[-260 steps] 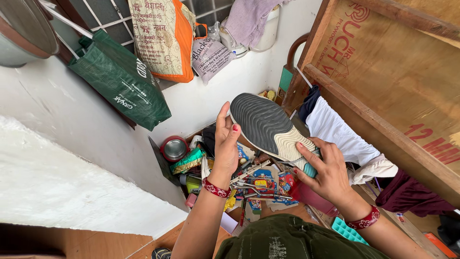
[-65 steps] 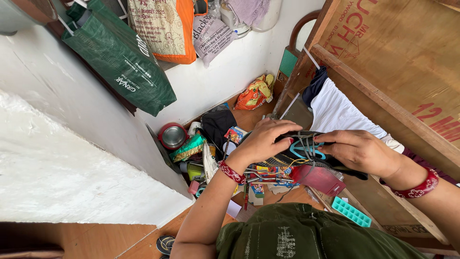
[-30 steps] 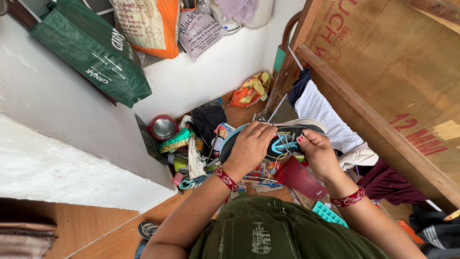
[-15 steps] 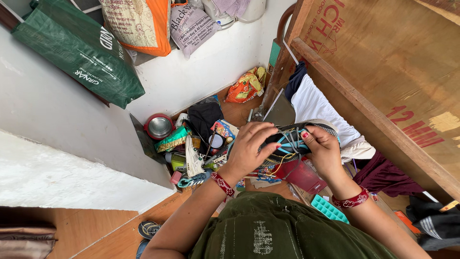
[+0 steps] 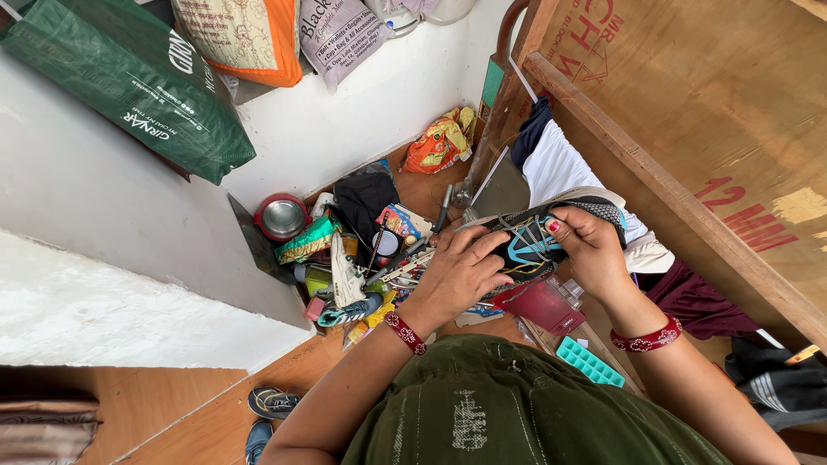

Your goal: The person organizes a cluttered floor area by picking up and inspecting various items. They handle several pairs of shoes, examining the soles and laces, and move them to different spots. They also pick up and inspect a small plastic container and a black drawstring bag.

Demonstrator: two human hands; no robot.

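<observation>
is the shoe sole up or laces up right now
Laces up: the shoe shows its blue-and-grey lacing toward the camera, sole hidden beneath, held between the left hand and right hand.
</observation>
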